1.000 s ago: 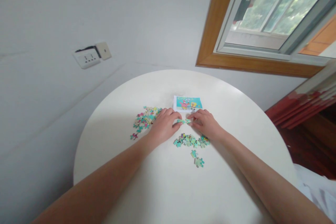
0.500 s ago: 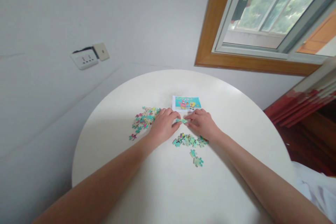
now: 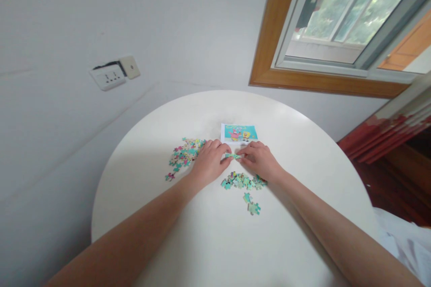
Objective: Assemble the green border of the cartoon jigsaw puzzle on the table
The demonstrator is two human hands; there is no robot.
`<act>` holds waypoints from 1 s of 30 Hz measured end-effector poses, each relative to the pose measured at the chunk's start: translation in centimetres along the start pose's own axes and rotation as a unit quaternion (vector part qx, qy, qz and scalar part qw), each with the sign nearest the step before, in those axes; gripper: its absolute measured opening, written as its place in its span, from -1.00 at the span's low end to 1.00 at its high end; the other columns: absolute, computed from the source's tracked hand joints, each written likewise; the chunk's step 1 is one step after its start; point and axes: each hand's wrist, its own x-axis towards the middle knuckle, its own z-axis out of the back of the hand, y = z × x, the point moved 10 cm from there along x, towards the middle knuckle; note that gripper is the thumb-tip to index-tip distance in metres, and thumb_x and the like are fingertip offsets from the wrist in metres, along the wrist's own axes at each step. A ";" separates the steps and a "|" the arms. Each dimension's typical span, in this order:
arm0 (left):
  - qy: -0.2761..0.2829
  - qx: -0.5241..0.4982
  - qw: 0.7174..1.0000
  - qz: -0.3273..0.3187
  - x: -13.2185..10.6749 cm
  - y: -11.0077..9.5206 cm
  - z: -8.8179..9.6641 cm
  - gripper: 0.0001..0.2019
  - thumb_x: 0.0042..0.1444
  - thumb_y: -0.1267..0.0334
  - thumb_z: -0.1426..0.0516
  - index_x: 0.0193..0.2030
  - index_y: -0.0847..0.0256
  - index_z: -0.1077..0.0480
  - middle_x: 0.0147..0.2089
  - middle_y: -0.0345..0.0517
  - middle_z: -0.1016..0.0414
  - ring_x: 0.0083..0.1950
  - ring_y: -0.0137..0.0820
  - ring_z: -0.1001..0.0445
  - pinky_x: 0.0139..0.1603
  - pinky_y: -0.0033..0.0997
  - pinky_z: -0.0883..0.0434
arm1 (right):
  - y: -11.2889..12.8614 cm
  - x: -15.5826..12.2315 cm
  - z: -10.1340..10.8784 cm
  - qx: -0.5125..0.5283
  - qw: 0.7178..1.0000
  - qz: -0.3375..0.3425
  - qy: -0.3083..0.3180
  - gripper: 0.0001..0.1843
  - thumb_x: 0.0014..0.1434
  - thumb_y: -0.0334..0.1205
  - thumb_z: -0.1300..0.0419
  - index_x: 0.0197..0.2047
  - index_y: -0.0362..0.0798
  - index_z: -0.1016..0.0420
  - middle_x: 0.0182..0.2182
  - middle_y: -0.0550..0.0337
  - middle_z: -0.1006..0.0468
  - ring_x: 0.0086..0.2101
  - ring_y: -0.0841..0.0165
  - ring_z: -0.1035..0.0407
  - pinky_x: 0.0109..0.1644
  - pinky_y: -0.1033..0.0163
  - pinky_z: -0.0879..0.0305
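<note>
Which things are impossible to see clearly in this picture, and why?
In the head view:
Left puzzle pile, right side: covered by the left hand.
Held pieces, whether interlocked: too small, partly covered by that hand and the right hand.
Picture card, lettering: too small, blurred.
Curtain: cut off by the right edge.

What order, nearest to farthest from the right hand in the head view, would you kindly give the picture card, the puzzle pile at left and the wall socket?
1. Picture card: just beyond the right hand.
2. Puzzle pile: left of the left hand.
3. Wall socket: upper left.
</note>
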 end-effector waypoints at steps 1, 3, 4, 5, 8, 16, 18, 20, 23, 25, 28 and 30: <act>0.000 0.000 1.000 0.001 0.0 0.0 0.0 -0.84 0.15 0.17 -0.13 -0.16 0.14 -0.41 -0.18 -0.08 -0.36 -0.06 -0.22 -0.30 0.02 -0.21 -0.26 | 0.0 0.1 0.0 0.003 1.000 -0.001 -0.002 -0.80 0.13 -0.19 -0.23 -0.15 0.09 -0.56 -0.33 0.17 -0.48 -0.19 0.28 -0.28 -0.04 0.15 -0.15; 0.001 0.002 1.000 0.003 0.0 0.1 -0.1 -0.84 0.15 0.17 -0.13 -0.16 0.15 -0.41 -0.18 -0.08 -0.36 -0.06 -0.22 -0.30 0.02 -0.21 -0.26 | -0.1 0.2 -0.1 0.007 1.000 -0.002 -0.004 -0.81 0.12 -0.17 -0.24 -0.16 0.09 -0.57 -0.34 0.17 -0.48 -0.20 0.28 -0.29 -0.04 0.15 -0.15; 0.000 0.003 1.000 0.004 0.0 0.1 -0.1 -0.84 0.15 0.17 -0.13 -0.16 0.15 -0.41 -0.18 -0.07 -0.36 -0.06 -0.22 -0.30 0.02 -0.21 -0.26 | -0.1 0.3 -0.1 0.009 1.000 -0.002 -0.005 -0.81 0.12 -0.17 -0.24 -0.17 0.09 -0.57 -0.35 0.17 -0.48 -0.20 0.28 -0.29 -0.04 0.15 -0.16; -0.001 0.004 1.000 0.005 0.0 0.1 -0.1 -0.84 0.15 0.17 -0.13 -0.16 0.15 -0.41 -0.18 -0.07 -0.36 -0.06 -0.22 -0.30 0.02 -0.21 -0.26 | -0.1 0.3 -0.1 0.011 1.000 -0.001 -0.007 -0.81 0.12 -0.16 -0.24 -0.17 0.09 -0.57 -0.36 0.17 -0.49 -0.20 0.28 -0.30 -0.04 0.15 -0.16; -0.003 0.003 1.000 0.006 0.0 0.1 -0.1 -0.83 0.15 0.16 -0.12 -0.16 0.14 -0.40 -0.17 -0.07 -0.36 -0.06 -0.23 -0.30 0.02 -0.22 -0.26 | -0.1 0.2 0.3 0.018 1.000 0.006 -0.011 -0.76 0.13 -0.16 -0.23 -0.11 0.09 -0.56 -0.34 0.17 -0.50 -0.20 0.28 -0.30 -0.04 0.14 -0.17; -0.003 0.008 1.000 0.012 0.1 0.2 -0.1 -0.84 0.14 0.18 -0.13 -0.17 0.14 -0.40 -0.18 -0.06 -0.37 -0.06 -0.21 -0.31 0.02 -0.20 -0.26 | 0.9 -0.4 0.6 -0.043 0.997 0.062 -0.001 -0.78 0.18 -0.26 -0.16 -0.15 0.17 -0.58 -0.31 0.15 -0.46 -0.20 0.28 -0.28 -0.11 0.15 -0.16; -0.002 0.004 1.000 0.011 0.1 0.3 -0.2 -0.84 0.14 0.17 -0.13 -0.17 0.14 -0.40 -0.18 -0.07 -0.37 -0.06 -0.21 -0.32 0.02 -0.20 -0.26 | 1.0 -0.4 0.6 -0.053 0.997 0.064 -0.003 -0.78 0.19 -0.26 -0.16 -0.14 0.17 -0.58 -0.30 0.15 -0.47 -0.20 0.27 -0.28 -0.12 0.15 -0.15; -0.003 -0.008 1.000 0.007 0.1 0.4 -0.3 -0.84 0.16 0.16 -0.12 -0.17 0.14 -0.41 -0.18 -0.07 -0.38 -0.06 -0.22 -0.32 0.03 -0.21 -0.27 | 0.8 -0.5 1.0 -0.042 0.997 0.057 -0.020 -0.76 0.19 -0.31 -0.14 -0.13 0.13 -0.57 -0.28 0.13 -0.48 -0.19 0.26 -0.29 -0.11 0.15 -0.17; -0.001 -0.043 0.999 0.006 0.2 0.7 -0.1 -0.85 0.20 0.19 -0.08 -0.17 0.14 -0.41 -0.18 -0.08 -0.40 -0.05 -0.25 -0.34 0.02 -0.23 -0.28 | -0.1 -0.7 2.5 0.003 0.997 0.048 -0.059 -0.73 0.19 -0.37 -0.10 -0.12 0.05 -0.56 -0.28 0.13 -0.52 -0.20 0.29 -0.33 -0.08 0.16 -0.20; 0.005 -0.072 0.997 0.003 0.2 1.0 0.2 -0.86 0.20 0.25 -0.06 -0.17 0.15 -0.40 -0.17 -0.08 -0.41 -0.05 -0.26 -0.36 0.02 -0.24 -0.30 | -0.9 -1.1 3.7 0.020 0.996 0.046 -0.079 -0.74 0.19 -0.36 -0.08 -0.13 0.02 -0.55 -0.28 0.13 -0.54 -0.22 0.29 -0.34 -0.07 0.15 -0.22; 0.021 -0.097 0.995 -0.018 0.0 1.0 0.7 -0.84 0.15 0.33 -0.08 -0.13 0.16 -0.40 -0.13 -0.08 -0.44 -0.05 -0.27 -0.37 0.04 -0.22 -0.30 | -2.0 -1.8 5.1 0.028 0.996 0.042 -0.069 -0.75 0.19 -0.34 -0.08 -0.15 -0.01 -0.56 -0.29 0.11 -0.55 -0.23 0.28 -0.36 -0.07 0.13 -0.24; 0.034 -0.095 0.994 -0.035 -0.1 0.9 0.9 -0.80 0.13 0.34 -0.11 -0.09 0.17 -0.39 -0.10 -0.07 -0.43 -0.02 -0.26 -0.36 0.06 -0.19 -0.30 | -2.3 -2.3 5.1 0.055 0.998 0.039 -0.016 -0.75 0.18 -0.34 -0.07 -0.16 -0.03 -0.56 -0.29 0.11 -0.55 -0.24 0.31 -0.38 -0.09 0.16 -0.26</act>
